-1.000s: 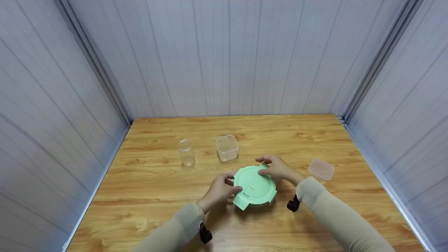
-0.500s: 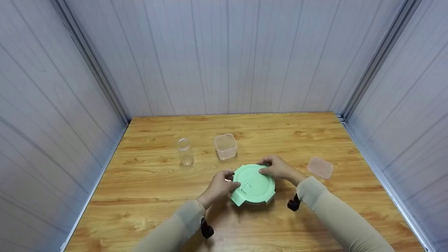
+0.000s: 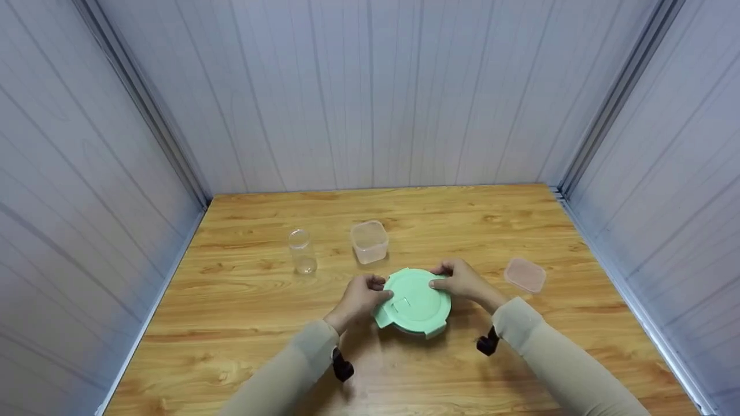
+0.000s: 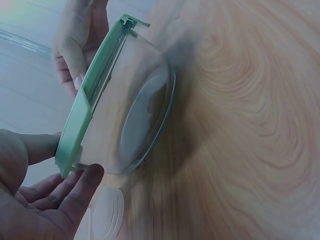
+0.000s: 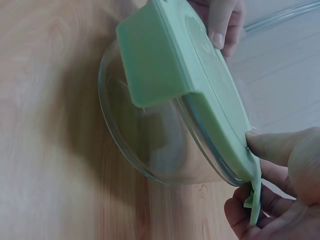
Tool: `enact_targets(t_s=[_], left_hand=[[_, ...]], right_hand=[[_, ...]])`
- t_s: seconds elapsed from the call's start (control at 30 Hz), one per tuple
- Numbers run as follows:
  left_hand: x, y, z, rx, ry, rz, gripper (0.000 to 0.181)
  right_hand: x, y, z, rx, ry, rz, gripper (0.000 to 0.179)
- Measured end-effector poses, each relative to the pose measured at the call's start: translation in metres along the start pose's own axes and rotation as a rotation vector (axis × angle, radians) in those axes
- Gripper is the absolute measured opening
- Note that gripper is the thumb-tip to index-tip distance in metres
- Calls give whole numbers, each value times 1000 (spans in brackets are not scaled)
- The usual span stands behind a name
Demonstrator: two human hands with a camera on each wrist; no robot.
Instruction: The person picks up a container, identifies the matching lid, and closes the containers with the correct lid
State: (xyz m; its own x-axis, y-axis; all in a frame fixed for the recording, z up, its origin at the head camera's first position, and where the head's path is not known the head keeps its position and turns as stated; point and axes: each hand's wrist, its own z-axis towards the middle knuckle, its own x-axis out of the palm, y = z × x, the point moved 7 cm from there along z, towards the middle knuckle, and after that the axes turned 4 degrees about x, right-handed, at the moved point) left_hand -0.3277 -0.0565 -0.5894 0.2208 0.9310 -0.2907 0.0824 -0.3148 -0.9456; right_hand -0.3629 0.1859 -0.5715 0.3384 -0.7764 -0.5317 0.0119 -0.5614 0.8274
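Note:
Between my two hands is a round glass food container [image 4: 145,115] with a green snap lid [image 3: 417,301] on top. My left hand [image 3: 359,301] pinches the lid's left edge, thumb on top and fingertips below, touching the glass side in the left wrist view. On the far right of the rim, my right hand [image 3: 462,282] grips the lid with its thumb on top and its fingers around a side flap [image 5: 254,197], which hangs down. Another flap [image 5: 150,57], in the right wrist view, stands out from the glass wall. Whether the glass base touches the table cannot be told.
Behind the container stand a clear square plastic box [image 3: 370,242] without a lid and a clear cylindrical jar [image 3: 302,252]. A translucent square lid [image 3: 525,275] lies to the right on the wooden table [image 3: 248,323]. Pale panels [image 3: 347,98] enclose the back and sides.
The green-lidded container has turned clockwise as seen from above, its front-left flap swinging further left. My hands stay at its rim. The head view has shifted slightly.

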Motion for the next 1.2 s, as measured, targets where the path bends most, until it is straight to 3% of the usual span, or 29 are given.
enact_targets(t_s=[0.3,0.53,0.83,1.2], left_hand=[[-1,-4,10,17,3,7,21],[-4,-9,18,57,11,65,20],[-2,-12,20,79,17,59,20],[9,-18,16,104,-13,81,52]], right_hand=[[-1,-6,-7,34,-47,32,14],[0,-8,-14,44,-80,66,15],[-1,-11,-19,17,-90,36,18],[-13,-14,-29,61,-132,-41,41]])
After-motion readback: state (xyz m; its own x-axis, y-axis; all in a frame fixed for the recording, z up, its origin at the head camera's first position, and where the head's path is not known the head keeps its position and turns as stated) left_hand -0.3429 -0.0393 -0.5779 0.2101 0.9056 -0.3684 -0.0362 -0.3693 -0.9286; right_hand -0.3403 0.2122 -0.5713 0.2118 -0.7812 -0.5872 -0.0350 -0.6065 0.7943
